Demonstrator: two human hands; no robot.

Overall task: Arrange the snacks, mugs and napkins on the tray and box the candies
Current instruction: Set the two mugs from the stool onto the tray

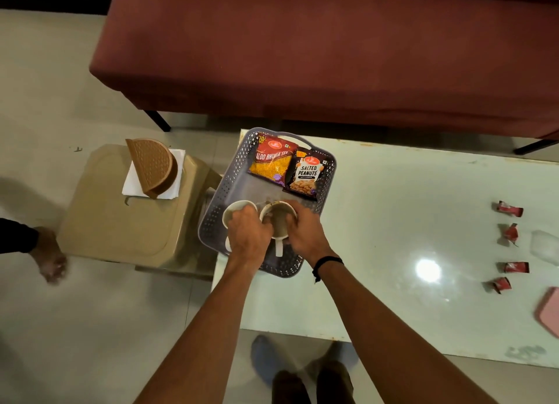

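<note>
White mugs gripped by both hands in tray.

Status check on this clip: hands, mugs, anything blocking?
Left hand and right hand both on right mug in tray. Candies unboxed. Nothing blocking.

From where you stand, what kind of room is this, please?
Most likely a living room or lounge in a home: a maroon sofa behind a low pale table, a plastic stool beside it, and a tiled floor.
</note>
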